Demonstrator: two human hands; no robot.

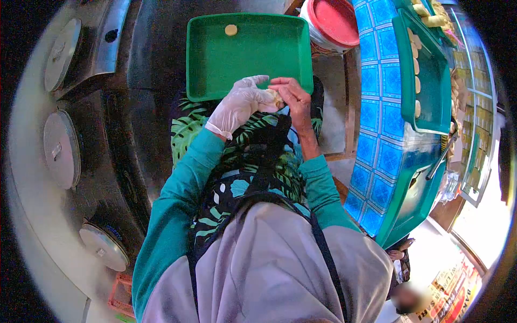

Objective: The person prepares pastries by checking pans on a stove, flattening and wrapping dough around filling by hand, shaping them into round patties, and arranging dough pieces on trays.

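Observation:
My left hand [241, 103], in a thin white glove, is closed around a pale piece of dough [276, 98] that looks uneven, with a darker patch on it. From the other side, my bare right hand [294, 100] pinches the edge of the same piece, its fingers bent over it. Both hands are just above the near rim of a green tray [245, 59], which rests by my lap. Inside that tray, near its far edge, lies one flat round piece of dough [231, 30]. The fingers partly hide the piece being held.
A white bucket with a red lid [335, 21] stands behind the tray's right corner. On the right, a blue-tiled table [371, 107] bears another green tray [442, 102] with several round dough pieces. Round metal lids [62, 151] line the dark counter at left. A person [401, 264] is at lower right.

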